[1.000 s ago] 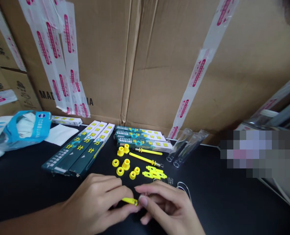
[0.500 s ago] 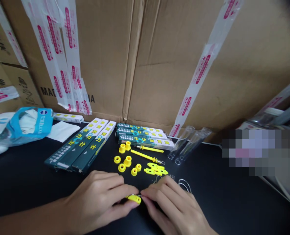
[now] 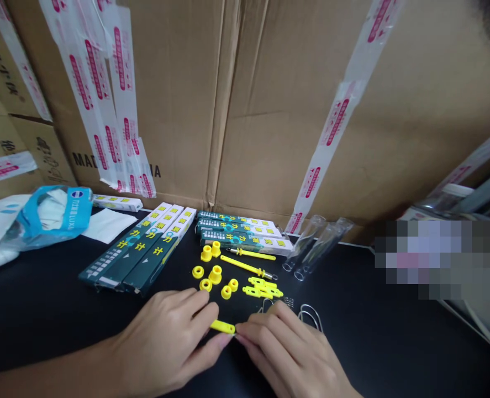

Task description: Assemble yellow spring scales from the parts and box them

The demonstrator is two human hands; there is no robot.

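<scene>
My left hand (image 3: 174, 337) is closed on a yellow plastic strip (image 3: 223, 326) whose end, with a small hole, sticks out between finger and thumb. Close against that end, my right hand (image 3: 288, 342) pinches something too small to make out. Beyond my hands lie yellow caps and rings (image 3: 215, 275), flat yellow tabs (image 3: 263, 288) and two yellow rods with metal ends (image 3: 247, 267). Bent metal wire hooks (image 3: 311, 316) rest just behind my right hand, beside some small springs (image 3: 288, 302).
Dark green boxes (image 3: 135, 254) lie at left centre, with more boxes (image 3: 245, 241) behind the parts. Clear tubes (image 3: 321, 249) are right of these. A blue-and-white packet (image 3: 62, 213) lies left. Cardboard (image 3: 178, 110) stands along the back of the black table (image 3: 377, 337).
The yellow strip has turned in my left fingers and now points straighter toward my right hand. The curved wire seen along it before no longer shows. The camera view has shifted slightly.
</scene>
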